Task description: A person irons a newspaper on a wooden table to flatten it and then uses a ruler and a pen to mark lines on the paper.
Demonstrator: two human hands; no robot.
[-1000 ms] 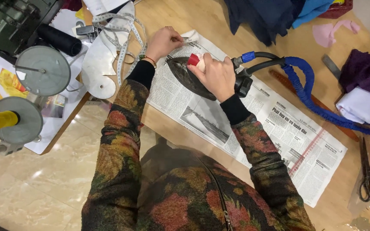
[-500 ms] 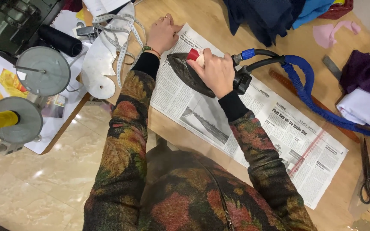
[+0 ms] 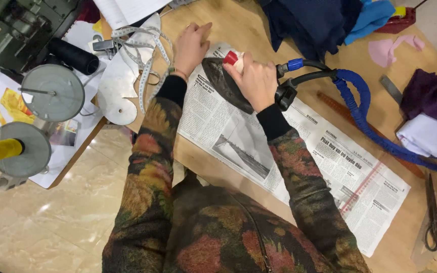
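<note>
My right hand (image 3: 255, 81) grips the handle of a dark steam iron (image 3: 223, 83) that rests on a spread newspaper (image 3: 304, 167) on the wooden table (image 3: 249, 30). The iron has a red knob at its front, and a blue braided hose (image 3: 360, 111) leaves its rear. My left hand (image 3: 190, 45) lies flat, fingers together, on the newspaper's far left corner and the table beside the iron's tip. Both sleeves are dark with a floral print.
A white measuring tape (image 3: 145, 55) and pale card pattern pieces (image 3: 120, 86) lie left of my left hand. Thread stands with grey discs (image 3: 54, 93) sit at the left. Dark blue cloth (image 3: 309, 20), purple cloth (image 3: 433, 98), black scissors (image 3: 433, 215) and a ruler (image 3: 391, 88) ring the table.
My left hand slid further away along the newspaper's left corner and flattened there. The right hand and iron moved slightly toward that corner.
</note>
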